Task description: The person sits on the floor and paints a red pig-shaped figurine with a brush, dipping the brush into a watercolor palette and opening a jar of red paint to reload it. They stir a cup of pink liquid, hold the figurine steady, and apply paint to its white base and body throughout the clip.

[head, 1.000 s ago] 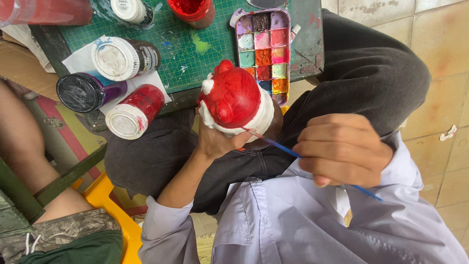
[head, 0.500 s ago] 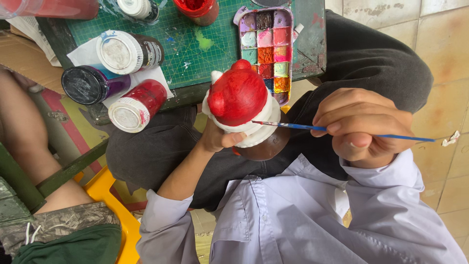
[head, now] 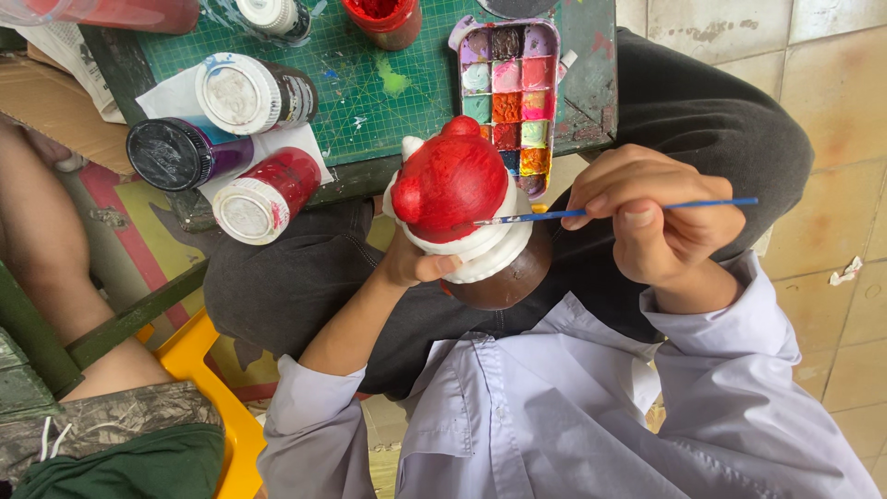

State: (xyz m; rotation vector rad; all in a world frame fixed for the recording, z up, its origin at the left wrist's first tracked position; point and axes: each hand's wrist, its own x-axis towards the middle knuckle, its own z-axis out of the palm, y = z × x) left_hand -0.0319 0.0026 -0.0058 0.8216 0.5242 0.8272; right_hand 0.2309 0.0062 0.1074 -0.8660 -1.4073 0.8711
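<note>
over green mat (head: 370,83), brush (head: 601,212) level, tip leftward

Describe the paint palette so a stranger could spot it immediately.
Start at the green cutting mat on the low table. The paint palette lies at its right edge, above the red figurine. Unlike the round paint jars nearby, it is a rectangular tray gridded with many colours.

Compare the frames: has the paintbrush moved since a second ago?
Yes. The paintbrush has swung up from pointing down toward the shirt to lying level, below the paint palette, tip on the red figurine.
</note>
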